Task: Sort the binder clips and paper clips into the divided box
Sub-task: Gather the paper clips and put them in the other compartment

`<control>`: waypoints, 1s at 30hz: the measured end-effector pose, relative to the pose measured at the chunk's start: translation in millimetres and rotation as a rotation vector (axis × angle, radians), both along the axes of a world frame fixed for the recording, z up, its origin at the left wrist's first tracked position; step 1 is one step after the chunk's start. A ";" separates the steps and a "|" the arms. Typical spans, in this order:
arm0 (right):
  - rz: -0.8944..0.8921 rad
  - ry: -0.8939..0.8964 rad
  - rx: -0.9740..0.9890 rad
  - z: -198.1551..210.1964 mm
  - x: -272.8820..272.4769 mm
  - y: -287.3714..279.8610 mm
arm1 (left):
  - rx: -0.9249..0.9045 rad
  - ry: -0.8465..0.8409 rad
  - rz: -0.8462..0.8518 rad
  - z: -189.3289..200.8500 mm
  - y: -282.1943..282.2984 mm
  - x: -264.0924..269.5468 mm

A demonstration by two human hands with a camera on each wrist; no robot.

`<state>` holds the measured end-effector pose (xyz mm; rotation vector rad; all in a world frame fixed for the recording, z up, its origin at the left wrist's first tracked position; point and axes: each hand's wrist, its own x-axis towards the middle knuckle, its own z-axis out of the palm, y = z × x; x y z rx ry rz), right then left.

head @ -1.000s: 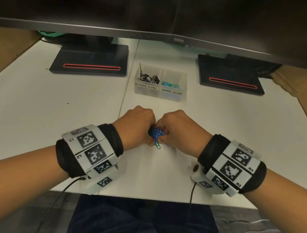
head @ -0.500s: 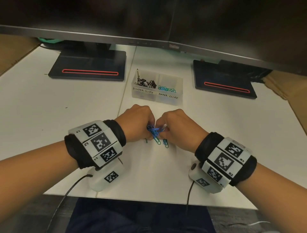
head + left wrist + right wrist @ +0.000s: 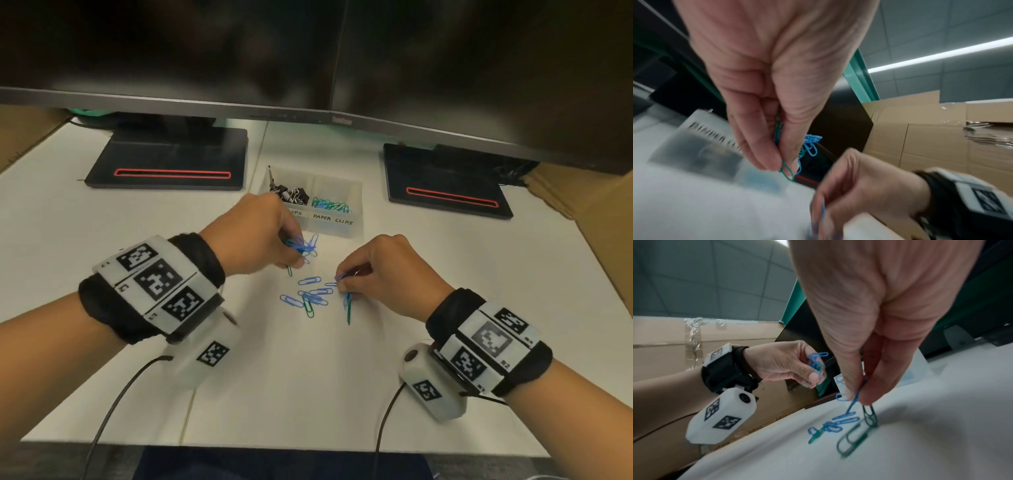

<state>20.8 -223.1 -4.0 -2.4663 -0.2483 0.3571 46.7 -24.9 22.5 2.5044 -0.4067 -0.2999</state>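
Observation:
My left hand (image 3: 260,236) pinches a bunch of blue and green paper clips (image 3: 303,246) raised just in front of the divided box (image 3: 356,197); the same bunch (image 3: 807,146) shows in the left wrist view. My right hand (image 3: 380,270) pinches a few linked blue and green paper clips (image 3: 347,305) that hang down to the table, also the clips (image 3: 859,402) in the right wrist view. Several loose paper clips (image 3: 310,296) lie on the table between my hands. The box holds binder clips (image 3: 291,193) on the left and paper clips (image 3: 330,205) on the right.
Two black monitor stands (image 3: 168,161) (image 3: 445,185) sit either side of the box, under wide dark monitors (image 3: 308,68). Cardboard boxes (image 3: 582,198) flank the white table (image 3: 102,240). Wrist camera cables trail off the near edge.
My hands, which were together on one bunch of clips, have drawn apart. The left one rose toward the box with clips; several clips dropped onto the table between them.

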 end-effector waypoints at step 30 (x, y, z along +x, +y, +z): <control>-0.171 -0.457 -0.147 11.8 96.5 10.9 | 0.166 -0.088 0.045 23.6 -53.6 84.3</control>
